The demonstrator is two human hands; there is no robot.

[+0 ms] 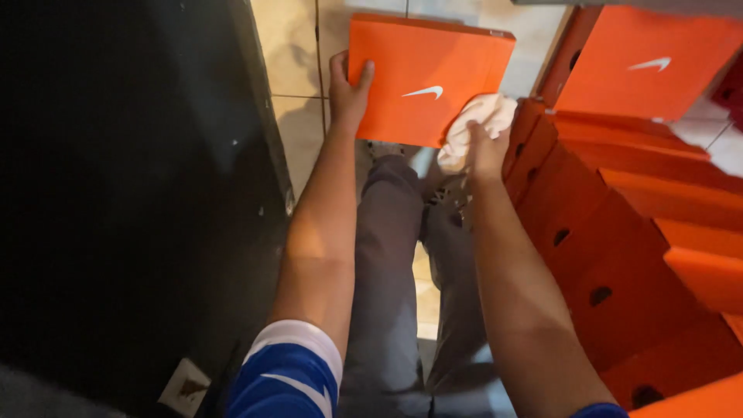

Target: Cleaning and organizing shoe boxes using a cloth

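One flat orange box (pixel 422 77), white mark on lid, held top centre. Stacked orange boxes (pixel 619 255) fill the right side; another orange box (pixel 650 66) top right.

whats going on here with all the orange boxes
A person looking down holds an orange shoebox at its left edge with the left hand, above their legs. The right hand presses a crumpled white cloth against the box's lower right corner. A stack of similar orange boxes stands to the right, on a tiled floor.
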